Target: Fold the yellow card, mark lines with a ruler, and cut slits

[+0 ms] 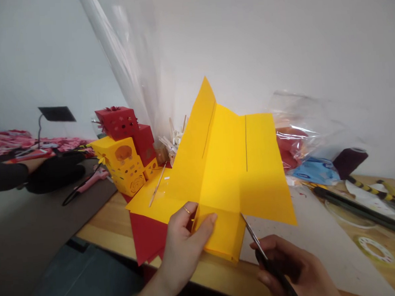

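Observation:
My left hand (186, 240) pinches the lower end of a folded sheet of yellow card (223, 164), thumb in front and fingers behind. The card stands up with creases along its length, and two dark lines run down its upper panels. In my right hand (291, 265) is a pair of scissors (262, 251) with black handles. Their tips touch the card at the fold on its right, beside the lower box-like part. Whether the blades are parted is hard to make out.
Red boxes (117, 121) and yellow boxes (121, 164) with cut-out shapes stand at left. Red card (149, 238) and a thin stick (158, 186) lie nearby. A tape roll (376, 248), blue packet (314, 171) and plastic bag (300, 128) are at right. Another person's sleeve (5, 175) reaches in from the left.

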Demonstrator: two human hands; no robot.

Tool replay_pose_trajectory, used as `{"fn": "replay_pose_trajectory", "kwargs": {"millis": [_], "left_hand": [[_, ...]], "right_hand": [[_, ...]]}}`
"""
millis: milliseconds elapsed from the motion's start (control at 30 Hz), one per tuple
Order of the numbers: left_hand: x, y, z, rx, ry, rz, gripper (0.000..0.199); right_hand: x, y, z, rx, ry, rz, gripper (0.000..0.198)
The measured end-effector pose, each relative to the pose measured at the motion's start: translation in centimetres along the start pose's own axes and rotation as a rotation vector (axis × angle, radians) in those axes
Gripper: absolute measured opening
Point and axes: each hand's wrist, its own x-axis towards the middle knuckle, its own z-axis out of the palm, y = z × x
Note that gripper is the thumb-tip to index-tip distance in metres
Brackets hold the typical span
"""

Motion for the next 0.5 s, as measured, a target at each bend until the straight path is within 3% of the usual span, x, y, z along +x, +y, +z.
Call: {"fn": "replay_pose_trajectory", "kwargs": {"millis": [167, 400, 500], "left_hand": [[-0.1, -0.1, 0.0, -0.022, 0.008, -0.007, 0.016], [-0.3, -0.5, 0.2, -0.156, 0.046, -0.044, 0.017], [-0.3, -1.3, 0.4, -0.255, 0.107, -0.063, 0.019]], "right_hand": [[0.2, -0.1, -0.1, 0.026, -0.017, -0.007, 0.037], [0.3, -0.1, -1.0, -0.031, -0.271, -0.137, 0.044], [0.5, 0.3, -0.5, 0.046, -0.163, -0.103, 0.042]]}}
